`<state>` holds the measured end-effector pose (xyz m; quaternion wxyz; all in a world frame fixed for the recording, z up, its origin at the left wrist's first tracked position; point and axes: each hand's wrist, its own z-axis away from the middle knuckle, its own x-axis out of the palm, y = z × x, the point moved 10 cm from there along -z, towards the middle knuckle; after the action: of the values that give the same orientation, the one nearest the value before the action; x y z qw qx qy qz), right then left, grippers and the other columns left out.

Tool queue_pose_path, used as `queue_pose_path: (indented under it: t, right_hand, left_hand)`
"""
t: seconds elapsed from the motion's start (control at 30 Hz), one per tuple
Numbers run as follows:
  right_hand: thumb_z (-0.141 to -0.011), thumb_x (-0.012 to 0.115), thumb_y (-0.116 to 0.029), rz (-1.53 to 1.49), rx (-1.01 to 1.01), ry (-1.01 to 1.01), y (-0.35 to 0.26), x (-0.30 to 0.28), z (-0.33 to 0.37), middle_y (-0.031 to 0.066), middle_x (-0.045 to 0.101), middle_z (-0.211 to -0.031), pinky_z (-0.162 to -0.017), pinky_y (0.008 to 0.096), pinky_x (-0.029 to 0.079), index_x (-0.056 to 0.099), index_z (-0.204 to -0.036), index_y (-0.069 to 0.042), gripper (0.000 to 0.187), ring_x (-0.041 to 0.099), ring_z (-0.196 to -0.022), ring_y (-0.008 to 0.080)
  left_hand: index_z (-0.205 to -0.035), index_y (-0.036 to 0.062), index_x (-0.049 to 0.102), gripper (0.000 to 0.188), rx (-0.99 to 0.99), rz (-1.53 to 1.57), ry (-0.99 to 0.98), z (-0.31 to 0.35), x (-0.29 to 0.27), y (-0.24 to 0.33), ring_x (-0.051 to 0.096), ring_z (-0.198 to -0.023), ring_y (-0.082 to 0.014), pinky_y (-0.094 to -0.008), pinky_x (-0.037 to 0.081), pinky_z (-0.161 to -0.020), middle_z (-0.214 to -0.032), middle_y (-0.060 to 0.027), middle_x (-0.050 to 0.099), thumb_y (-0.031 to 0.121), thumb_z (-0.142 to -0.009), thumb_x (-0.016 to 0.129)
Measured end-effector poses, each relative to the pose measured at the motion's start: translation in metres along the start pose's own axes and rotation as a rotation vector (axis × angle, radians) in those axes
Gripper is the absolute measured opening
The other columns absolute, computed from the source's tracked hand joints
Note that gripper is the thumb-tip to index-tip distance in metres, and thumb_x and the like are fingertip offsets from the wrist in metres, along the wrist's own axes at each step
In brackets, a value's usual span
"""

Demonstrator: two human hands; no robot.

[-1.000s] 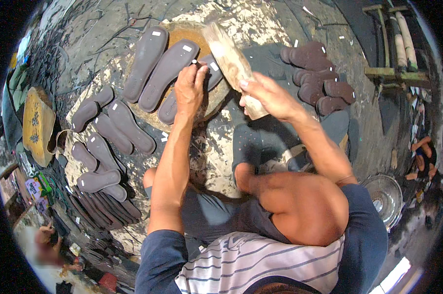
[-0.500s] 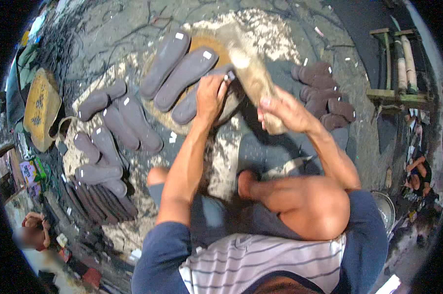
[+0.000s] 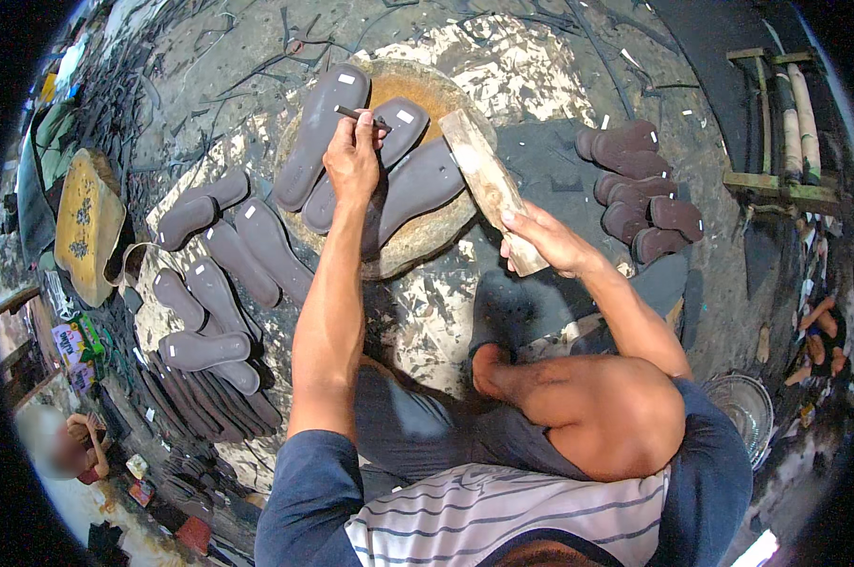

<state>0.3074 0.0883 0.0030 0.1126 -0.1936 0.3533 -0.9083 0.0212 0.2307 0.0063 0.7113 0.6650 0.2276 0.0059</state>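
Observation:
Three dark brown shoe soles lie side by side on a round wooden block [image 3: 427,248]: a left sole [image 3: 318,132], a middle sole [image 3: 400,142] and a right sole [image 3: 422,189]. White labels show near the far ends of the left and middle ones. My left hand [image 3: 353,165] is closed on a short dark punch [image 3: 348,112], held sideways over the middle sole. In my right hand [image 3: 552,241] is a rough wooden bat [image 3: 483,175], its fingers wrapped round the near end. The bat's far end covers the tip of the right sole.
More labelled soles [image 3: 257,236] lie in a group on the left, beside a dark stack [image 3: 195,402]. Smaller dark pieces [image 3: 635,189] are piled on the right. A yellowish block [image 3: 91,227] stands far left, a wooden frame [image 3: 776,184] far right. Two people sit at the edges.
My left hand has moved left from the right sole's tip to above the middle sole, turning the punch sideways. The wooden bat, blurred before, now shows sharply, slightly lower in the picture.

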Motion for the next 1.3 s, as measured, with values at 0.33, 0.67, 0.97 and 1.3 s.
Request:
queue_pose_path:
  t: [0.33,0.67,0.97,1.3]
  right_hand:
    - [-0.106,0.056,-0.042,0.118,-0.222,-0.069,-0.154,0.042,0.031,0.0043,0.069,-0.086,-0.064,0.0294,0.059,0.059,-0.117,-0.004,0.04,0.068,-0.071,0.0127]
    - [-0.101,0.061,-0.044,0.764,-0.768,0.083,-0.144,0.039,-0.029,0.0094,0.07,-0.095,-0.081,0.0326,0.055,0.06,-0.119,-0.003,0.045,0.067,-0.088,0.0166]
    - [-0.105,0.057,-0.045,0.149,-0.003,-0.105,-0.052,0.014,-0.075,0.004,0.067,-0.08,-0.061,0.0293,0.055,0.06,-0.111,-0.005,0.041,0.066,-0.068,0.0138]
    - [-0.105,0.056,-0.045,0.117,0.026,-0.136,-0.037,0.021,-0.073,0.0032,0.065,-0.094,-0.064,0.0286,0.053,0.057,-0.13,0.0,0.052,0.063,-0.078,0.0107]
  left_hand:
    - [-0.103,0.0024,0.071,0.021,0.233,-0.164,0.033,0.013,0.004,0.03,0.071,-0.08,-0.0266,-0.0372,0.054,-0.075,-0.087,-0.013,0.073,0.022,-0.101,0.065]
    - [-0.107,0.002,0.068,0.017,0.55,-0.283,0.003,0.032,0.025,0.042,0.064,-0.095,-0.0376,-0.0456,0.051,-0.085,-0.098,-0.0173,0.068,0.009,-0.092,0.07]
    - [-0.107,0.0011,0.068,0.027,-0.2,0.629,0.375,-0.007,-0.03,-0.026,0.067,-0.083,-0.0121,-0.0314,0.057,-0.068,-0.087,-0.0047,0.065,0.026,-0.108,0.058]
    - [-0.113,-0.0013,0.066,0.033,0.0,0.215,0.166,-0.08,-0.05,-0.018,0.074,-0.085,-0.0149,-0.0271,0.059,-0.069,-0.097,-0.0102,0.071,0.03,-0.108,0.057]
